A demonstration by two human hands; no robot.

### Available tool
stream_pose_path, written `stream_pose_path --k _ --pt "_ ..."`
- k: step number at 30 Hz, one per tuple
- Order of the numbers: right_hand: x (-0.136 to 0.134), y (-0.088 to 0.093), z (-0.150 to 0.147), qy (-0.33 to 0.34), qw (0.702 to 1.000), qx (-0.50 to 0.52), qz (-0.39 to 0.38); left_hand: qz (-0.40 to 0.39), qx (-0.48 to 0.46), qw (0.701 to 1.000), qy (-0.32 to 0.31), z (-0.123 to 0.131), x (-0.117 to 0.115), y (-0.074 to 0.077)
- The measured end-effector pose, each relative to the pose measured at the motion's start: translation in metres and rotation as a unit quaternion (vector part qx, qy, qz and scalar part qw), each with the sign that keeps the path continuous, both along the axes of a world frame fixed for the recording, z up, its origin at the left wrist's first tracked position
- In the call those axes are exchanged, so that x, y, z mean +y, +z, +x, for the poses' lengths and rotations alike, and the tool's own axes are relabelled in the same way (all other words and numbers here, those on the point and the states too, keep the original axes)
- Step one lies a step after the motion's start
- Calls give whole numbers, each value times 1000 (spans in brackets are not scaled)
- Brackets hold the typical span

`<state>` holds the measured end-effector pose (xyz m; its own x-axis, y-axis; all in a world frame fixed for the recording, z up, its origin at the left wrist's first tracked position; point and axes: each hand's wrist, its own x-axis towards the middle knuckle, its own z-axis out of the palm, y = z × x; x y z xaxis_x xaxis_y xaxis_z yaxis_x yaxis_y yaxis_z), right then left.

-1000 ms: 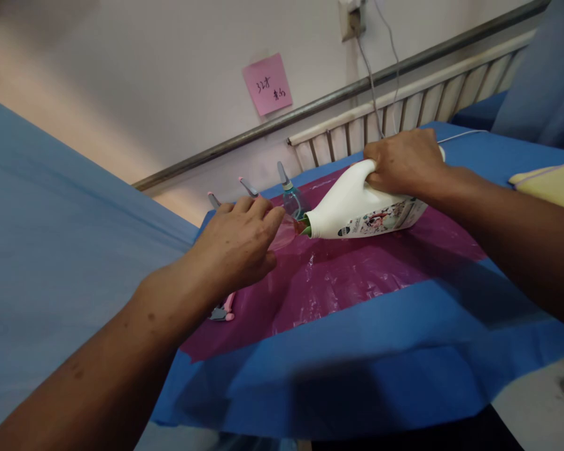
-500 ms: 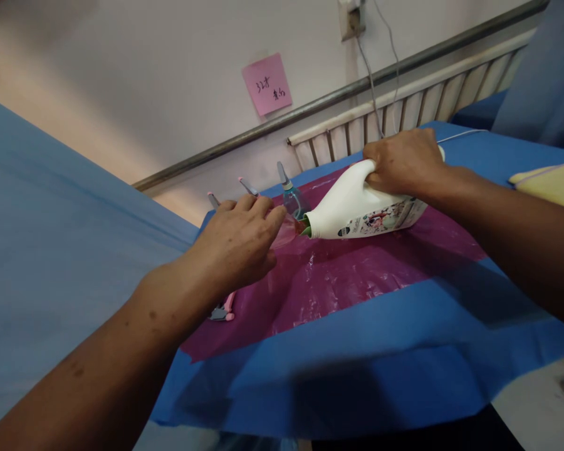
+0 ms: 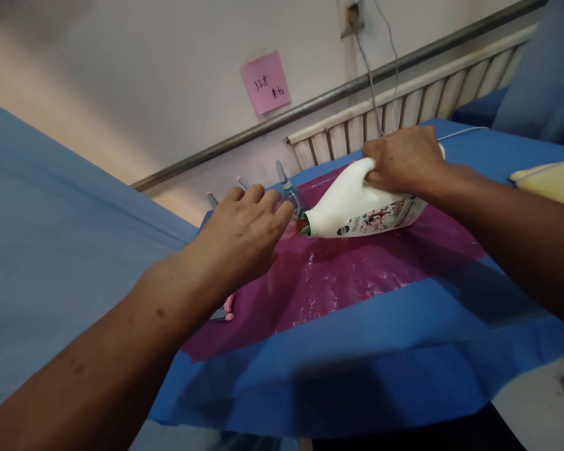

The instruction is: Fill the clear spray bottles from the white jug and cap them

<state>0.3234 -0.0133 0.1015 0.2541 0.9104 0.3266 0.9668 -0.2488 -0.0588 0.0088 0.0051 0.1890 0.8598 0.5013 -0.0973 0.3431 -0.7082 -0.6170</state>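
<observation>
My right hand is closed around the handle of a large white detergent bottle, which lies tilted on its side with its mouth facing left. Green and reddish-brown bits show at the bottle's open mouth. Just left of that mouth, my left hand curls its fingers over a pink see-through container. Most of that container is hidden behind the hand, and its kind cannot be made out. A clear bluish bottle with a grey top stands right behind the fingers.
A magenta plastic sheet lies over a blue cloth. Pink-and-grey items sit by my left forearm, and two similar tips rise behind that hand. Yellow cloth lies at right. Behind are a radiator and a pipe; a blue curtain hangs left.
My left hand has shifted slightly right and up, bringing the pink container closer to the bottle's mouth. The right hand and white bottle have hardly moved.
</observation>
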Motion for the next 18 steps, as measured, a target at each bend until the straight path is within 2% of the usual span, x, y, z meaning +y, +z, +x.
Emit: stream_pose_path --k 12,18 --pt "-6 6 1 -7 1000 15 -8 33 6 998 -59 8 2 8" --pt "-4 3 7 -9 999 35 -2 26 -6 998 -62 13 1 15"
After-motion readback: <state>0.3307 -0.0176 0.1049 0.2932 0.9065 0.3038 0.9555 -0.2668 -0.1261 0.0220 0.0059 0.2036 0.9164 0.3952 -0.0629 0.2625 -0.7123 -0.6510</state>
